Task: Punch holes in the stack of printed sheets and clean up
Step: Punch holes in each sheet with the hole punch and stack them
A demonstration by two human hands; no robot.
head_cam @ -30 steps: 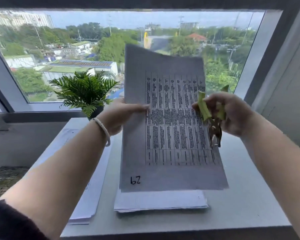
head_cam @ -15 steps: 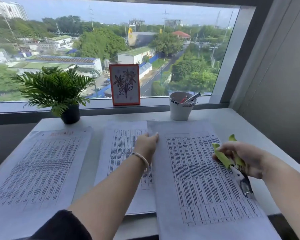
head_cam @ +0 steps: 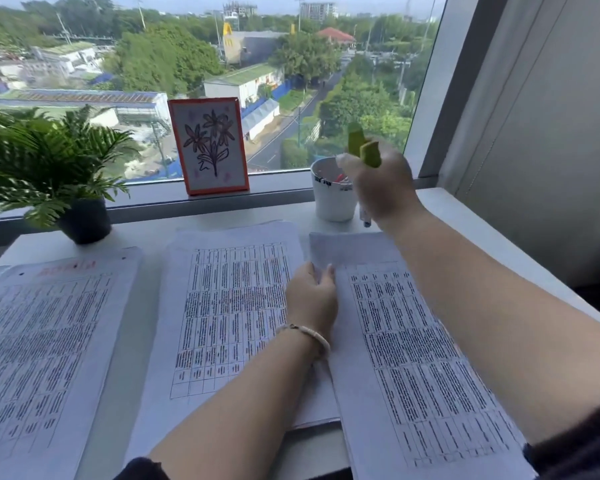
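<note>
**Three lots of paper out, punch heading for the cup**

Three groups of printed sheets lie side by side on the white table. The left stack shows two small dark dots near its far edge, which I take for punched holes. The middle stack sits square in the table's centre. The right sheet lies by the right edge and overhangs the near edge.

One left hand rests on the inner edge of that right sheet; whether its fingers pinch the paper or only press it I cannot tell. One right hand is closed around one green-handled hole punch, held up over the single white cup at the far right of the table.

My guess is that punching is finished, or nearly, and tidying has begun: the punch looks bound for the cup, and the three lots remain to be gathered.

Also on show: one potted fern at the far left corner and one flower card on the sill.
</note>
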